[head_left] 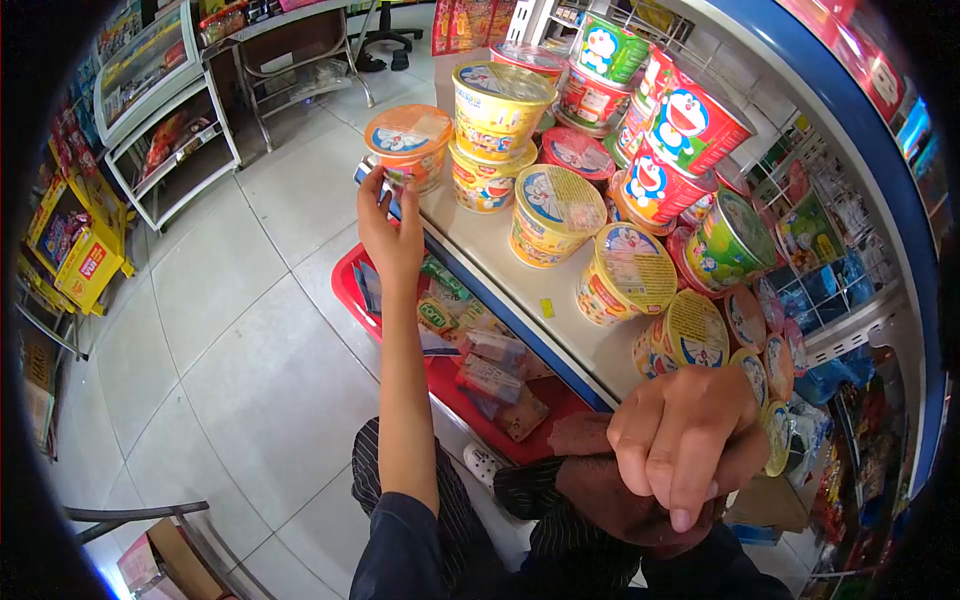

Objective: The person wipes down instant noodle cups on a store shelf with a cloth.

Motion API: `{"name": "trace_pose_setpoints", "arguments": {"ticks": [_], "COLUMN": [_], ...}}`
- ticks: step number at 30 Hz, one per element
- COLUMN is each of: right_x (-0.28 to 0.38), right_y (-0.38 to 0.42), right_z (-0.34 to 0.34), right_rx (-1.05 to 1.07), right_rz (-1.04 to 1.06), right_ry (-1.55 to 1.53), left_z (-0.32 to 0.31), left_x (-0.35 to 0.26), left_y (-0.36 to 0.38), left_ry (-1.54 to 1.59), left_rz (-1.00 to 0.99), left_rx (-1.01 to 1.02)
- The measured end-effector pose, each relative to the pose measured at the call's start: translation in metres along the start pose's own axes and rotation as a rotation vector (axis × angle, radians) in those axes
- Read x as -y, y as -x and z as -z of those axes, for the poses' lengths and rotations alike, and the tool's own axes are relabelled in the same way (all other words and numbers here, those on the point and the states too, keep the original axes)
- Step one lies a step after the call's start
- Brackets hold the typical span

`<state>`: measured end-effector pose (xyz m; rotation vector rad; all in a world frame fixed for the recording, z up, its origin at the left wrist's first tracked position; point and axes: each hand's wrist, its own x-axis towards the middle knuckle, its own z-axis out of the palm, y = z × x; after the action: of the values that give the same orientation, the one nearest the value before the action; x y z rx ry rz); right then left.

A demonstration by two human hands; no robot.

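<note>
My left hand (388, 225) reaches to the shelf's front corner, its fingertips on a small item whose details I cannot make out, just before an orange-lidded cup (410, 140). My right hand (685, 445) is closed round a brown cloth (610, 495) that hangs below it, near the shelf's near end. Yellow cups (560, 215) with cartoon lids stand in rows on the beige shelf (475, 235), some stacked in twos. Red cups (695, 120) and green cups (730, 240) stand behind them. A small yellow tag (547, 308) lies on the shelf.
Below the shelf, a red basket (345, 285) holds several snack packets. A white rack (150, 110) and a folding table (300, 25) stand on the tiled floor (230, 340) beyond. A yellow display box (85, 270) is at the left. Wire grid panels edge the shelf's right side.
</note>
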<state>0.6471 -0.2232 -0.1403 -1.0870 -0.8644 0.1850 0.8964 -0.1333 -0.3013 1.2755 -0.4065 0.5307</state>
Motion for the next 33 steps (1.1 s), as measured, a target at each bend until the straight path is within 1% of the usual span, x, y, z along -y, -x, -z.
{"name": "trace_pose_setpoints", "arguments": {"ticks": [3, 6, 9, 12, 13, 15, 18, 21, 25, 27, 28, 29, 31, 33], "right_x": [-0.005, -0.006, -0.008, -0.010, -0.012, -0.014, -0.012, -0.012, -0.022, -0.025, -0.027, -0.030, -0.039, -0.041], "right_y": [0.001, -0.001, 0.000, 0.001, 0.002, 0.003, 0.004, 0.004, 0.000, -0.002, -0.001, -0.001, 0.001, 0.000], "right_z": [0.003, 0.013, 0.016, 0.019, 0.019, 0.016, 0.012, 0.011, 0.017, 0.020, 0.019, 0.019, 0.023, 0.020], "right_rx": [-0.043, 0.049, 0.032, -0.009, -0.045, -0.116, -0.238, -0.278, -0.184, -0.100, -0.172, -0.242, -0.369, -0.531], "right_rz": [-0.021, -0.054, -0.042, -0.047, -0.049, -0.053, -0.119, -0.141, -0.009, 0.025, 0.065, 0.106, 0.216, 0.223], "right_ry": [0.018, 0.028, 0.007, 0.018, 0.019, 0.025, 0.031, 0.050, 0.091, 0.132, 0.129, 0.130, 0.134, 0.217], "left_z": [0.003, 0.009, 0.006, 0.002, 0.001, -0.003, -0.022, -0.037, -0.040, -0.043, -0.045, -0.051, -0.051, -0.049], "left_x": [0.006, 0.016, 0.013, 0.012, 0.002, -0.020, -0.032, -0.054, -0.059, -0.047, -0.043, -0.040, -0.041, -0.043], "left_y": [-0.004, -0.010, -0.006, -0.004, -0.004, -0.005, 0.001, 0.010, 0.004, 0.000, 0.002, 0.009, 0.010, 0.006], "left_ry": [0.008, -0.010, -0.103, -0.086, -0.103, -0.133, -0.391, -0.295, -0.376, -0.371, -0.364, -0.203, -0.295, -0.349], "left_rz": [0.042, 0.000, 0.064, 0.122, 0.108, 0.077, -0.399, -0.459, -0.429, -0.409, -0.397, -0.299, -0.353, -0.439], "left_rx": [0.039, 0.167, 0.196, 0.170, 0.170, 0.172, 0.186, 0.299, 0.270, 0.322, 0.346, 0.318, 0.298, 0.289]}}
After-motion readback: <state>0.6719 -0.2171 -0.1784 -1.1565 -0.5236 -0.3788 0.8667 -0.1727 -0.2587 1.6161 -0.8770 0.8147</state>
